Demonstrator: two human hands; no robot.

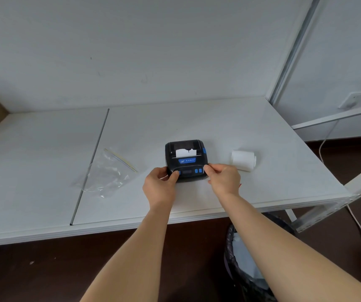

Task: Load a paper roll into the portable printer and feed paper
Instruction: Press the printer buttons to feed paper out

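- Since paper (185, 152) already pokes out of the printer (185, 160) mid-table, loading looks done.
- Left hand (161, 185) and right hand (223, 179) pinch its front corners; left thumb's maybe pressing feed.
- Spare roll (243, 160) sits untouched to the right.

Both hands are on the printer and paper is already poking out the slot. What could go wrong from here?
1. The paper tab at the slot has a ragged, notched edge; it may feed crooked or jam.
2. The left hand thumb sits on a blue button while the right hand pinches the printer corner; a hard press could slide the printer.
3. The spare paper roll lies on its side near the right hand; a nudge could roll it toward the table edge.
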